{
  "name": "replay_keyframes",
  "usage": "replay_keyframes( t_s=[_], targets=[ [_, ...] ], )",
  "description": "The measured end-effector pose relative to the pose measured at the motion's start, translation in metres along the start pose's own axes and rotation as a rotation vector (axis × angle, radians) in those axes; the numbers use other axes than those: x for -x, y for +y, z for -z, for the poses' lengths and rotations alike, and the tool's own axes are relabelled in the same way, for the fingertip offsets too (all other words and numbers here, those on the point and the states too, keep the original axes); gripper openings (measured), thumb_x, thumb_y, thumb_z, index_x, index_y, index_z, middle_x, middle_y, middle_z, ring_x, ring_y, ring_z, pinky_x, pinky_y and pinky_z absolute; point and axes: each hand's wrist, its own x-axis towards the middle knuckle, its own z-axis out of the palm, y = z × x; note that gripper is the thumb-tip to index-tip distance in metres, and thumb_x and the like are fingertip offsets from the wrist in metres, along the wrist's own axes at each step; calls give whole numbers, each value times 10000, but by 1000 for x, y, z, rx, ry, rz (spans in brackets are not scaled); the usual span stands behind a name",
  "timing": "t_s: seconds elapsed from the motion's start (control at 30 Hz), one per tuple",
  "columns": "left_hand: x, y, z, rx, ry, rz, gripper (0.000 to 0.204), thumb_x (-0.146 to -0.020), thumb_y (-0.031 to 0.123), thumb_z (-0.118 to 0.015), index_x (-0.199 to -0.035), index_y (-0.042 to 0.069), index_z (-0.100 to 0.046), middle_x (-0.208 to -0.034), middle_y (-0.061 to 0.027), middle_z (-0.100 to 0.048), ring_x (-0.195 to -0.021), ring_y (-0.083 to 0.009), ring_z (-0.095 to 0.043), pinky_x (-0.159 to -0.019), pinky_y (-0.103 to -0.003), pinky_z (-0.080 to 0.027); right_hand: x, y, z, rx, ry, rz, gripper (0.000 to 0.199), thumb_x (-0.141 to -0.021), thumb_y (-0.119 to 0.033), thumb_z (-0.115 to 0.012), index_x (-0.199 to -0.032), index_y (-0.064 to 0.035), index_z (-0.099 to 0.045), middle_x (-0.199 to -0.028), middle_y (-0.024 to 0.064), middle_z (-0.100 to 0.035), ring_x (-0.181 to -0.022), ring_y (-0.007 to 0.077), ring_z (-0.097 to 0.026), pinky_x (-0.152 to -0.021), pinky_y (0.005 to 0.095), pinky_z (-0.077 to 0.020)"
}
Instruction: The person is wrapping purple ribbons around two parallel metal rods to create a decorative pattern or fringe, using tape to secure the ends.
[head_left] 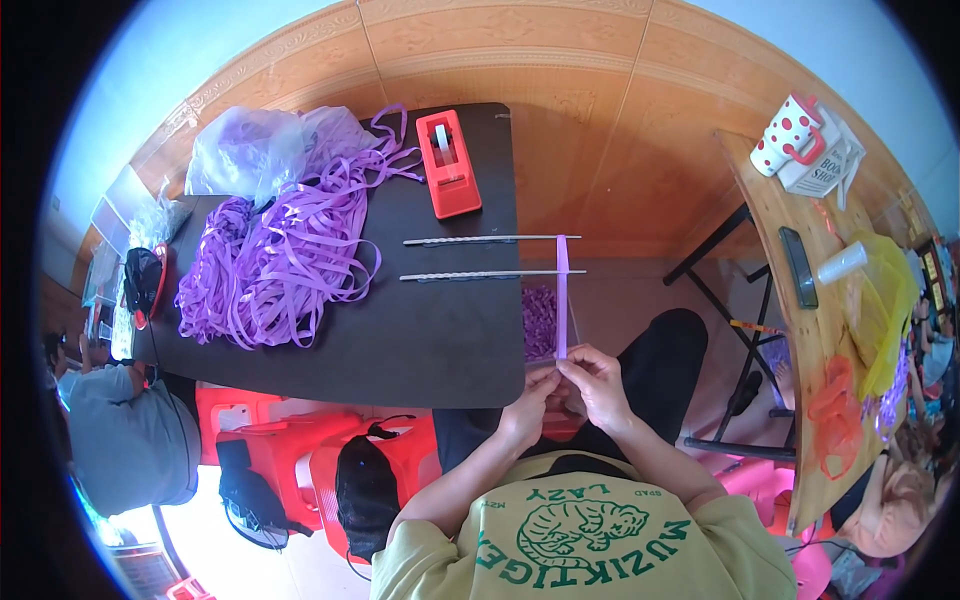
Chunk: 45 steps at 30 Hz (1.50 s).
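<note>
A purple ribbon [562,300] runs over two thin metal sticks [490,273] that lie side by side on the dark table and jut past its right edge. The strip stretches straight from the sticks toward me. At its near end, my left hand [532,404] and my right hand [592,382] meet with fingertips pinched on the ribbon. How its end is folded between the fingers is too small to tell. Below the table edge, a container of purple ribbon pieces [539,322] shows beside the strip.
On the dark table [440,345] lie a large heap of purple ribbon [270,260], a plastic bag [245,150] and a red tape dispenser [448,165]. Red stools [325,470] stand at left. A wooden table [775,220] at right bears a phone [797,267] and dotted tumbler [788,135]. People sit on both sides.
</note>
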Motion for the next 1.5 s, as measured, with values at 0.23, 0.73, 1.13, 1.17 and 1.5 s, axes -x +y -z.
replay_keyframes(
  t_s=[0.23,0.73,1.13,1.17,1.5],
  targets=[
    [9,14,-2,-985,65,-524,164,-897,72,-561,-989,-45,-630,-917,-106,-636,-791,-160,-617,-684,-259,-492,0,-1,10,124,-21,9,29,-814,41,-625,-819,13,-633,-831,20,-597,-771,67,-537,-693,202,-405],
    [-27,32,-44,-304,55,-313,160,-903,80,-586,-1025,-5,-646,-859,-53,-658,-819,-99,-602,-760,-229,-474,12,-1,17,-92,-24,-162,176,-793,82,-588,-952,18,-631,-857,21,-629,-723,46,-545,-651,177,-420],
    [-11,28,-43,-157,-15,-306,122,-912,95,-576,-943,1,-648,-817,-37,-652,-758,-78,-573,-711,-212,-428,-62,-71,28,1334,-168,1328,480,-598,-169,-674,-1077,-134,-670,-929,65,-566,-701,184,-554,-591,304,-399],
    [-9,29,-42,-158,-19,-309,122,-912,95,-576,-943,1,-648,-817,-37,-652,-758,-78,-573,-711,-212,-428,-65,-74,24,1363,-214,1350,417,-621,-157,-671,-1037,-135,-686,-911,51,-553,-687,166,-539,-582,298,-394],
    [8,19,-39,167,56,-247,191,-976,110,-445,-1009,-3,-595,-897,-54,-638,-789,-96,-584,-759,-232,-452,-66,-84,4,1323,-291,1541,304,-659,-98,-728,-959,-59,-701,-883,25,-558,-654,129,-529,-538,262,-374]
  ],
)
